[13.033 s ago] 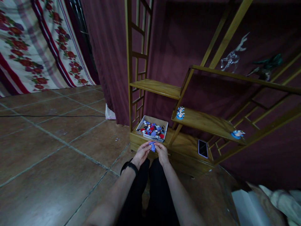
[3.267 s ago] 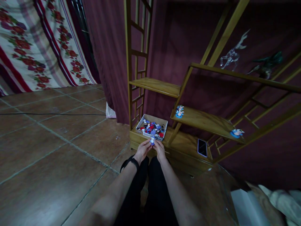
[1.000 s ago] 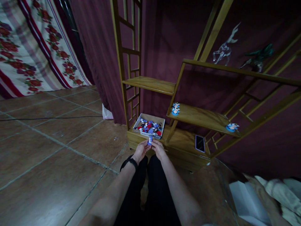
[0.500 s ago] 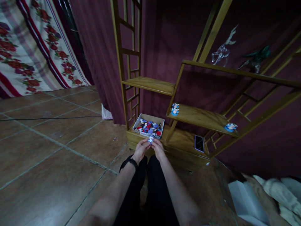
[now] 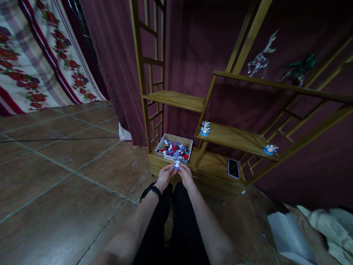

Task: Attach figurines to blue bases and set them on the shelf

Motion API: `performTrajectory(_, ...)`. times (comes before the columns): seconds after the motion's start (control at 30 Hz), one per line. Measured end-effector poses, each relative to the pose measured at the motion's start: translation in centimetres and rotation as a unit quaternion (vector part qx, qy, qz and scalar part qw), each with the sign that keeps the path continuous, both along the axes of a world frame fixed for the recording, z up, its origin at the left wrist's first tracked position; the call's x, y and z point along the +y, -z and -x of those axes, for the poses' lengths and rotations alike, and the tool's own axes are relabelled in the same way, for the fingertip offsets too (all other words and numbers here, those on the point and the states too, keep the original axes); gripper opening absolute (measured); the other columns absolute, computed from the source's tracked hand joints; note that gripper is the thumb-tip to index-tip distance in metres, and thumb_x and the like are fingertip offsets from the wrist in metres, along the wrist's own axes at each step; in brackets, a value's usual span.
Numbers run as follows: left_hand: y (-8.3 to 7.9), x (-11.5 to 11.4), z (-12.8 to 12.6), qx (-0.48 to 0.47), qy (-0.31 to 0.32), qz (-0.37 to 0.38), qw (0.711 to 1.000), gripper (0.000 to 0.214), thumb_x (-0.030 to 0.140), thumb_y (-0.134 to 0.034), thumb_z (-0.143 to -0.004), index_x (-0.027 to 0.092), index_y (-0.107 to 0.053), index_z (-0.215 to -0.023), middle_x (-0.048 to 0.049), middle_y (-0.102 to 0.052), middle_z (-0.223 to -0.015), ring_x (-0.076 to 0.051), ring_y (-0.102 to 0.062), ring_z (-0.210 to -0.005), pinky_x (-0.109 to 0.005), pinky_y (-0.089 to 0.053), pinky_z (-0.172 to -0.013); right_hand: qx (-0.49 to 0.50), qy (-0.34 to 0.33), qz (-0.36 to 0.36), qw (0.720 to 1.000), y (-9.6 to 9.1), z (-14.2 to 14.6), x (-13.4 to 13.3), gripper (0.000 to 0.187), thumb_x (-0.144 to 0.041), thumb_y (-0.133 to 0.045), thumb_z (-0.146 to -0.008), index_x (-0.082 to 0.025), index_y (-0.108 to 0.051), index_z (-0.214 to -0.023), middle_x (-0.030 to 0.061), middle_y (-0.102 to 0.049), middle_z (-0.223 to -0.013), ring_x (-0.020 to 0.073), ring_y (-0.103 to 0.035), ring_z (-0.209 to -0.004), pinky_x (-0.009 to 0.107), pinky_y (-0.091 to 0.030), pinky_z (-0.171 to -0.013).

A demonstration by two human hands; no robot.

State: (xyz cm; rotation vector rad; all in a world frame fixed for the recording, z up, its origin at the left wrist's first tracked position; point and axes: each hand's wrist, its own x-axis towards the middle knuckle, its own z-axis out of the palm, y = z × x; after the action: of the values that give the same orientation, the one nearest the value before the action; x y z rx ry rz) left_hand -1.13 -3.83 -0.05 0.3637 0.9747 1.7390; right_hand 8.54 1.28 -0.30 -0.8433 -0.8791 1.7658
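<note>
Between my fingertips is a small white-and-purple figurine [image 5: 177,164], upright on a purple base. My left hand [image 5: 166,174] pinches it from the left side and my right hand [image 5: 185,173] from the right. Just beyond it, a shallow white cardboard box [image 5: 160,146] holds many small figurines and discs in purple, red, white and black. The box rests on the low wooden ledge of a shelf unit. Up to the right, blue-and-white figurines [image 5: 204,129] stand at the left end of a shelf, and another figurine [image 5: 270,148] stands at its right end.
A phone [image 5: 233,168] lies on the low ledge at right. The wooden shelf [image 5: 234,139] juts out above it, and a higher shelf [image 5: 176,99] is over the box. A clear deer ornament [image 5: 259,62] and a dark statue [image 5: 299,70] stand up high. A cable [image 5: 60,139] crosses the floor.
The figurine between my fingers has turned slightly, so more of its purple base shows. My hands have stayed in nearly the same place.
</note>
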Motion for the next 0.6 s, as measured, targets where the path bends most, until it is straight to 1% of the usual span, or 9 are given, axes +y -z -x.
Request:
performTrajectory(0.13, -0.08, 0.04, 0.06, -0.005, 0.0, 0.002, 1.0, 0.017, 0.01, -0.068, -0.07, 0.01, -0.067, -0.087, -0.0067, -0.069, -0.073, -0.011, -0.063, -0.06, -0.022, -0.051, -0.062, 0.018, -0.014, 0.002, 1.0, -0.04, -0.09, -0.02, 0.021, -0.026, -0.071, -0.057, -0.019, -0.066, -0.076, 0.0019, -0.068, -0.082, 0.0163, -0.063, -0.078, 0.03, -0.048, -0.076)
performTrajectory(0.3, 0.0, 0.19, 0.33, -0.014, 0.002, 0.01, 1.0, 0.013, 0.011, -0.063, -0.075, 0.011, -0.065, -0.087, -0.0065, -0.068, -0.071, -0.01, -0.062, -0.058, -0.021, -0.052, -0.062, 0.027, -0.048, 0.0, 0.998, -0.41, -0.27, -0.11, 0.029, -0.024, -0.073, -0.057, -0.019, -0.068, -0.085, 0.0025, -0.07, -0.086, 0.0173, -0.064, -0.082, 0.031, -0.048, -0.08)
performTrajectory(0.43, 0.04, 0.22, 0.45, -0.015, 0.006, 0.017, 1.0, 0.009, 0.012, -0.06, -0.078, 0.011, -0.063, -0.086, -0.0067, -0.067, -0.071, -0.009, -0.062, -0.059, -0.021, -0.051, -0.063, 0.03, -0.074, -0.001, 0.997, -0.65, -0.38, -0.16, 0.035, -0.024, -0.075, -0.055, -0.02, -0.067, -0.089, 0.0032, -0.069, -0.091, 0.0184, -0.064, -0.086, 0.031, -0.048, -0.081)
performTrajectory(0.53, -0.05, 0.21, 0.46, -0.007, 0.013, 0.02, 1.0, 0.006, 0.015, -0.061, -0.078, 0.012, -0.063, -0.083, -0.0069, -0.067, -0.07, -0.01, -0.063, -0.06, -0.021, -0.05, -0.062, 0.035, -0.071, 0.002, 0.997, -0.72, -0.38, -0.19, 0.036, -0.027, -0.076, -0.056, -0.019, -0.067, -0.09, 0.0036, -0.069, -0.091, 0.0174, -0.064, -0.082, 0.03, -0.048, -0.079)
performTrajectory(0.6, -0.11, 0.24, 0.46, 0.002, 0.018, 0.021, 1.0, 0.007, 0.019, -0.064, -0.076, 0.012, -0.062, -0.078, -0.0063, -0.067, -0.067, -0.01, -0.062, -0.058, -0.02, -0.049, -0.058, 0.03, -0.07, -0.002, 0.997, -0.72, -0.36, -0.18, 0.035, -0.031, -0.076, -0.057, -0.019, -0.066, -0.088, 0.0035, -0.069, -0.086, 0.0161, -0.064, -0.077, 0.03, -0.048, -0.076)
